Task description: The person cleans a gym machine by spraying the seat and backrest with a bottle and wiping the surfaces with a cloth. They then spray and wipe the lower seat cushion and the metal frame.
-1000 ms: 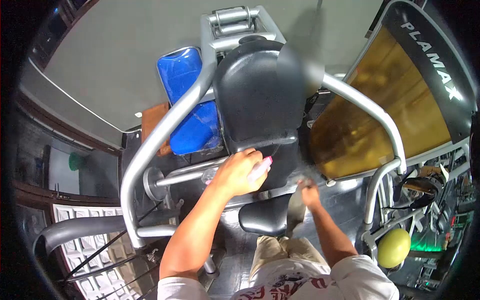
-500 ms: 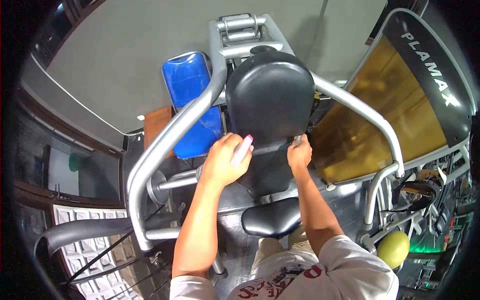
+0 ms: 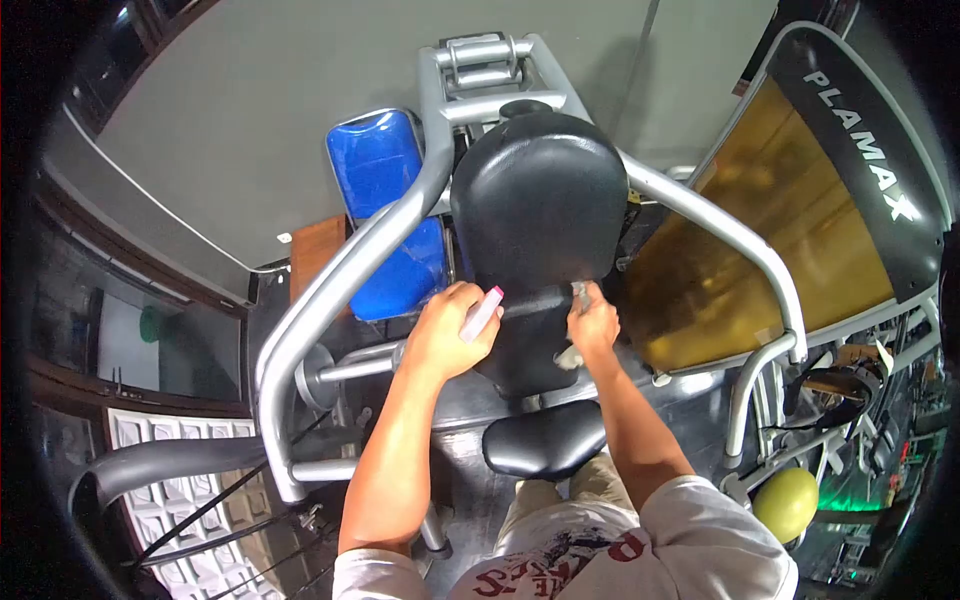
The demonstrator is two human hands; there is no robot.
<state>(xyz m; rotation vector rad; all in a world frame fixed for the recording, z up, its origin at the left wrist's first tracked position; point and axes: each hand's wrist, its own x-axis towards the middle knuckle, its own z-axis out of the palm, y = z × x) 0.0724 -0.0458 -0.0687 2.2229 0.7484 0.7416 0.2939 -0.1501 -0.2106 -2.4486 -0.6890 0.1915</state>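
Observation:
My left hand (image 3: pixel 445 332) is closed around a small white bottle with a pink tip (image 3: pixel 482 314), which slants up and to the right. Crumpled in my right hand (image 3: pixel 595 326) is a pale cloth (image 3: pixel 569 358); one end hangs below the fist and a bit shows above the fingers. Both hands are near the lower edge of a black padded backrest (image 3: pixel 540 200) on a gym machine, the right one close to its lower right corner. Below the backrest, the black seat pad (image 3: pixel 545 438) lies in front of my legs.
Curved silver frame bars (image 3: pixel 350 270) arch around both sides of the backrest. A blue padded bench (image 3: pixel 375 160) stands behind on the left. To the right rises a tinted panel marked PLAMAX (image 3: pixel 790 230), with a yellow-green ball (image 3: pixel 786 505) below it.
My right hand has shifted slightly left and down, and the cloth now shows hanging below it. The left hand, still holding the bottle, has dropped a little.

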